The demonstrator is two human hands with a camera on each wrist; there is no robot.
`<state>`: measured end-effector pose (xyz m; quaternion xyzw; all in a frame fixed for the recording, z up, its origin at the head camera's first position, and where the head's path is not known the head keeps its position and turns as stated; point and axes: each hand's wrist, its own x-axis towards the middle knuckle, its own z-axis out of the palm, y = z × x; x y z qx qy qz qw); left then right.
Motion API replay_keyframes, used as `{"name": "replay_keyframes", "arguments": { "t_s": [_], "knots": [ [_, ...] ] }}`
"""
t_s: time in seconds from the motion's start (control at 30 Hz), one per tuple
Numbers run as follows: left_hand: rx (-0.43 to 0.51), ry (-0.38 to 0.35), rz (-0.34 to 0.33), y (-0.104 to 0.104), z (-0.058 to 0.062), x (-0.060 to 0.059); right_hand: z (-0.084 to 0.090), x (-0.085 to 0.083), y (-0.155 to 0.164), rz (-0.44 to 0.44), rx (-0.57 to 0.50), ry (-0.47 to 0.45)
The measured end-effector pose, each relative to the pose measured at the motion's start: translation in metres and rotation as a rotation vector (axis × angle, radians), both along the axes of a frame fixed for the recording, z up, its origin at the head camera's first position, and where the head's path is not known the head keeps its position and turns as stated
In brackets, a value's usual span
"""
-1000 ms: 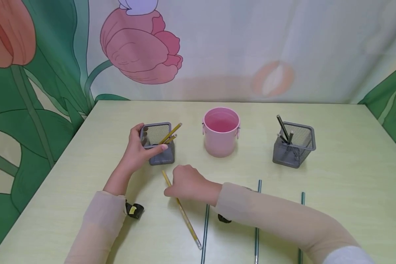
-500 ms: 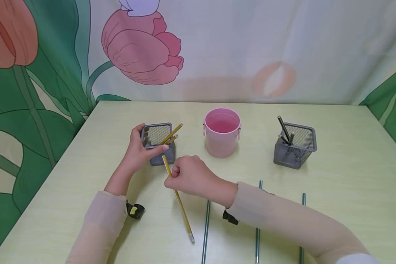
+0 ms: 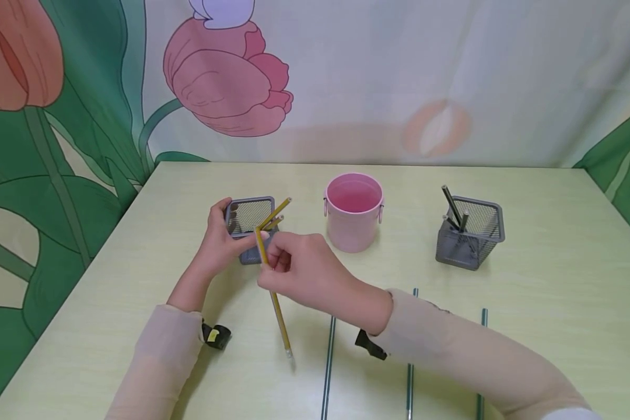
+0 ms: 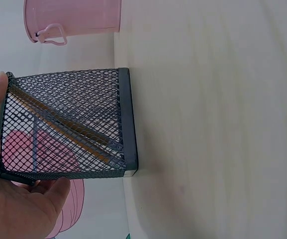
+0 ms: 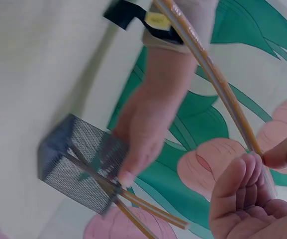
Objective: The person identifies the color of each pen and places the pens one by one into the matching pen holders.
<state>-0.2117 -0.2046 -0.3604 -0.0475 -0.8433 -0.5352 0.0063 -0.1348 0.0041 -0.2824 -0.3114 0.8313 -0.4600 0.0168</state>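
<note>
My right hand (image 3: 315, 274) pinches a yellow pencil (image 3: 280, 324) between thumb and fingers. The pencil slants, its eraser end low and its upper end overlapping the left mesh pen holder (image 3: 251, 255) in the head view. My left hand (image 3: 217, 239) grips that dark mesh holder by its rim, thumb along the near side. Two yellow pencils (image 5: 148, 206) lean inside the holder and stick out past its rim. Through the mesh in the left wrist view, their lower ends (image 4: 114, 153) rest near the base.
A pink bucket (image 3: 353, 230) stands at the back middle. To its right is another mesh pen holder (image 3: 469, 233) with several dark pencils. Blue-green pencils (image 3: 328, 367) lie on the table (image 3: 556, 262), partly under my right forearm. A floral curtain hangs behind.
My right hand has lifted the yellow pencil off the table and carried it up toward the left pen holder. My left hand keeps its hold on the holder.
</note>
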Motion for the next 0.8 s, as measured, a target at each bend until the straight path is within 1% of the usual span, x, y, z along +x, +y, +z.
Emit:
{"name": "replay_keyframes", "arguments": {
  "t_s": [0.1, 0.2, 0.27, 0.4, 0.5, 0.67, 0.8],
  "knots": [
    [0.007, -0.004, -0.002, -0.001, 0.0, 0.0, 0.007, -0.001, 0.002, -0.005, -0.08, 0.047],
    [-0.001, -0.007, -0.001, 0.0, 0.002, 0.001, 0.011, -0.005, 0.003, -0.024, -0.164, 0.087],
    [-0.001, -0.005, -0.001, 0.0, 0.002, 0.002, 0.012, -0.008, 0.004, -0.043, -0.23, 0.134],
    [0.009, -0.004, -0.002, 0.001, 0.002, 0.002, 0.012, -0.014, 0.004, -0.084, -0.358, 0.267],
    [-0.001, -0.009, 0.003, 0.002, 0.002, 0.001, 0.011, -0.018, 0.003, -0.119, -0.433, 0.347],
    [-0.015, -0.016, 0.012, 0.001, 0.001, 0.0, 0.013, -0.024, -0.001, -0.125, -0.508, 0.434],
    [-0.032, -0.014, 0.021, 0.0, 0.0, -0.001, 0.016, -0.027, -0.005, -0.115, -0.529, 0.527]
  ]
}}
